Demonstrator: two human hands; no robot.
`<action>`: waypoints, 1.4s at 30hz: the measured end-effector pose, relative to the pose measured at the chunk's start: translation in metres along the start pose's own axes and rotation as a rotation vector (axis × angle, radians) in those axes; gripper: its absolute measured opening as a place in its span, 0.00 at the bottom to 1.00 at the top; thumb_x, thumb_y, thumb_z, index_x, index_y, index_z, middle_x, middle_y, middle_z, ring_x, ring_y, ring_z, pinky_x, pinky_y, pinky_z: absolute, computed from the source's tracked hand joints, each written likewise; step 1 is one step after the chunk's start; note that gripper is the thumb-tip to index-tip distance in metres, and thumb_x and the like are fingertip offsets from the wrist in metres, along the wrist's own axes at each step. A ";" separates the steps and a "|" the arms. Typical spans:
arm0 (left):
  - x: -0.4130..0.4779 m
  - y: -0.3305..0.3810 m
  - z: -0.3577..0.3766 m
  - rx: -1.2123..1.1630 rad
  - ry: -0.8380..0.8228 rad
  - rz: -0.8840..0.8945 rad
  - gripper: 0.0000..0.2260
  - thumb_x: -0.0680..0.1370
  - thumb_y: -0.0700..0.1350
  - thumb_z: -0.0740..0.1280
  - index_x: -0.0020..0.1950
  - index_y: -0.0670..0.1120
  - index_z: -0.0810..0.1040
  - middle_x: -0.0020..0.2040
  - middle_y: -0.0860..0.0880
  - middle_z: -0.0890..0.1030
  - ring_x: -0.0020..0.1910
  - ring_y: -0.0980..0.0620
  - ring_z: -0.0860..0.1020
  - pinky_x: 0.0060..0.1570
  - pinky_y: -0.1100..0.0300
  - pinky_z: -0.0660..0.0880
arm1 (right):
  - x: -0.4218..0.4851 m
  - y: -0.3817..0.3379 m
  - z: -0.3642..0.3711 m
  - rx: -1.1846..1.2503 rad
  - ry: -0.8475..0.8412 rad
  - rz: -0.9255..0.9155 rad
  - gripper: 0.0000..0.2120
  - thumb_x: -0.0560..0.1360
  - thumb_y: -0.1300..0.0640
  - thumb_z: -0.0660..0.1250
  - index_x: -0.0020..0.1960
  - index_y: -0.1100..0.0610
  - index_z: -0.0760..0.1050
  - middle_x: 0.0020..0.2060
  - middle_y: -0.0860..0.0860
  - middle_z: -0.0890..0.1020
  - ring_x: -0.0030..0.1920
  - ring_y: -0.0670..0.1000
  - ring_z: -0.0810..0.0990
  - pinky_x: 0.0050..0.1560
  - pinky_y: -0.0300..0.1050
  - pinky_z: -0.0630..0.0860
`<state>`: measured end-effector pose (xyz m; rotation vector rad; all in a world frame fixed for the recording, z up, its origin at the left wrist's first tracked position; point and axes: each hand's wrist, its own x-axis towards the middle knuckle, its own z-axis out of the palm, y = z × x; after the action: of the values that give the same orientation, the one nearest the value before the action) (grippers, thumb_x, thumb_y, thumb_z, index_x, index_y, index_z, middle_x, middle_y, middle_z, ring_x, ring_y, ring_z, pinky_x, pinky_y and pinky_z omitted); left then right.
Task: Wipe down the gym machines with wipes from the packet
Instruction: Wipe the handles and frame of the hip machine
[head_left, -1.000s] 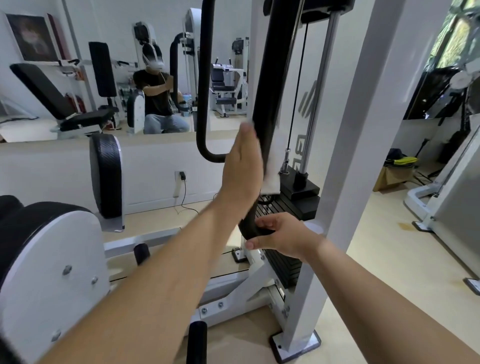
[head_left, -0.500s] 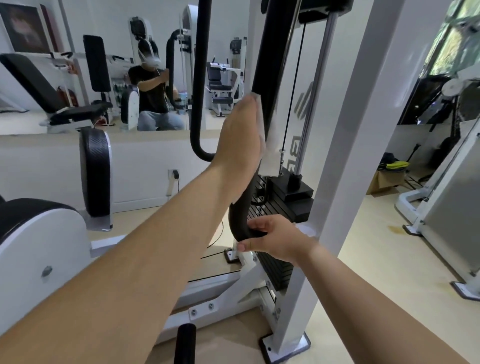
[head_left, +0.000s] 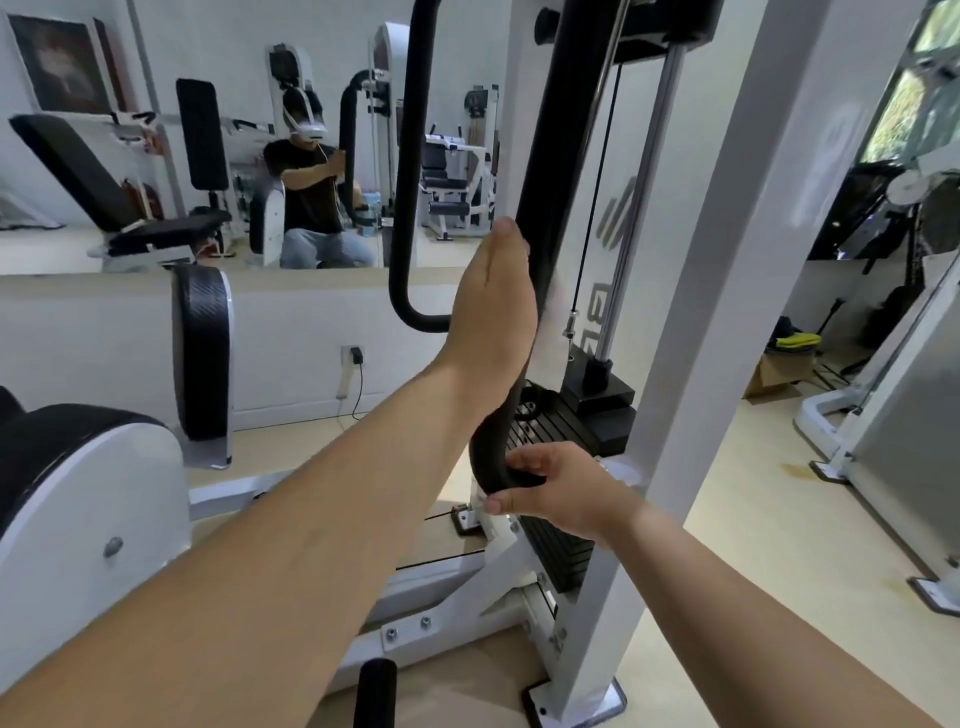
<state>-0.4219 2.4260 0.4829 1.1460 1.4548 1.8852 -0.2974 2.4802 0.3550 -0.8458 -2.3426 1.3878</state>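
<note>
The left hand lies flat against the tall black padded bar, fingers straight up along it, pressing a white wipe to its far side; only a blurred pale edge of the wipe shows past the palm. At the bar's curved lower end the right hand grips it, fingers wrapped under. Just behind the bar stand a black weight stack and a chrome guide rod. To the bar's right a white square upright post crowds close. To its left hangs a thin black bent handle tube, and further left a black oval pad.
</note>
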 end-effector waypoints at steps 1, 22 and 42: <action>-0.002 0.007 0.004 0.026 0.039 0.056 0.37 0.80 0.69 0.50 0.71 0.39 0.72 0.68 0.36 0.77 0.71 0.35 0.73 0.73 0.34 0.67 | -0.001 0.001 0.001 -0.003 0.003 -0.003 0.18 0.68 0.50 0.83 0.57 0.47 0.85 0.49 0.42 0.88 0.53 0.51 0.86 0.64 0.54 0.80; -0.107 -0.014 -0.054 -0.063 0.335 -0.263 0.17 0.84 0.58 0.59 0.51 0.49 0.83 0.43 0.49 0.86 0.49 0.52 0.84 0.53 0.51 0.77 | -0.062 -0.057 0.018 0.523 0.312 0.014 0.26 0.80 0.39 0.66 0.52 0.63 0.83 0.44 0.62 0.86 0.45 0.59 0.84 0.54 0.57 0.82; -0.088 -0.019 -0.071 -0.224 0.194 -0.412 0.06 0.79 0.41 0.70 0.53 0.41 0.84 0.43 0.44 0.85 0.40 0.46 0.82 0.41 0.52 0.81 | -0.072 -0.113 -0.014 0.594 0.780 0.079 0.18 0.85 0.49 0.60 0.39 0.55 0.75 0.29 0.46 0.82 0.39 0.49 0.78 0.49 0.48 0.78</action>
<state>-0.4375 2.3246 0.4318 0.5226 1.4057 1.8380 -0.2719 2.4041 0.4632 -1.0383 -1.2443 1.3358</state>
